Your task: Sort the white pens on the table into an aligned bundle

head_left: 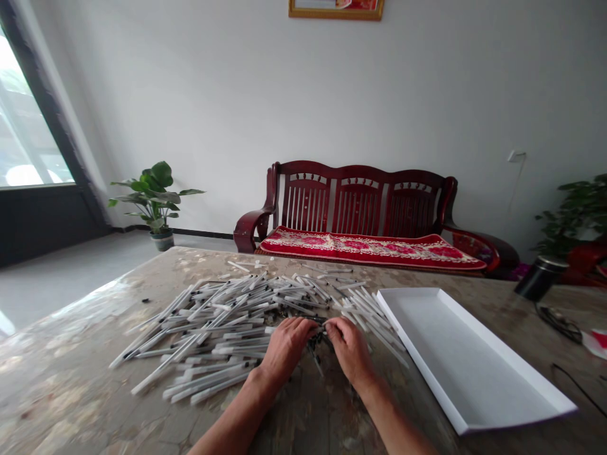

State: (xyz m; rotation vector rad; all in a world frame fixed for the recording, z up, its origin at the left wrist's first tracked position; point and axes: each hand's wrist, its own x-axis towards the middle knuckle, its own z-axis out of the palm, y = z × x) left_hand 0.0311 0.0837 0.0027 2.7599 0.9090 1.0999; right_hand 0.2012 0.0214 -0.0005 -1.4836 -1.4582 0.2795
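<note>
My left hand and my right hand meet low in the middle, above the table. Both are closed in a pinch, fingertips almost touching, on a small dark pen part mostly hidden by the fingers. Beneath them lies a cluster of small black pieces, too blurred to name. To the left of my left hand spreads a big loose heap of whitish pen barrels, many with black ends. More white barrels lie beyond and to the right of my right hand.
A shallow white box lid lies at the right, its edge beside the barrels. Farther right are a black cylinder and dark cables. Behind the patterned table stands a dark red wooden bench; a potted plant is at left.
</note>
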